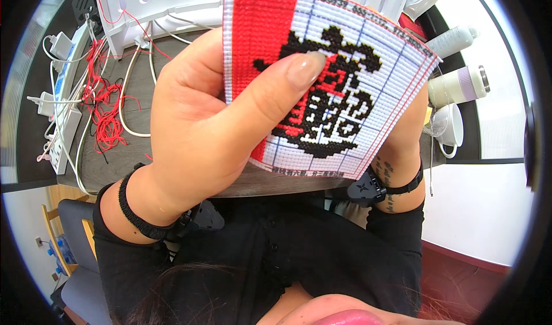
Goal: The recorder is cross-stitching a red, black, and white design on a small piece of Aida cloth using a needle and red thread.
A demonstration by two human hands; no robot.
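Observation:
Close in front of me, a cross-stitch canvas is held up, slightly bowed. Its left side carries a solid red stitched band, and black and red stitches form a figure on the white gridded ground. My left hand grips it at the left edge, thumb pressed flat on the front and fingers out of sight behind. On the right, my right hand is behind the canvas; only its wrist side shows, and its fingers are hidden. No needle is visible.
Tangled red thread lies on the dark table at left, beside white cables and a power strip. A white slotted rack stands at the back. At right are a cream bottle, a white bottle and a white mug.

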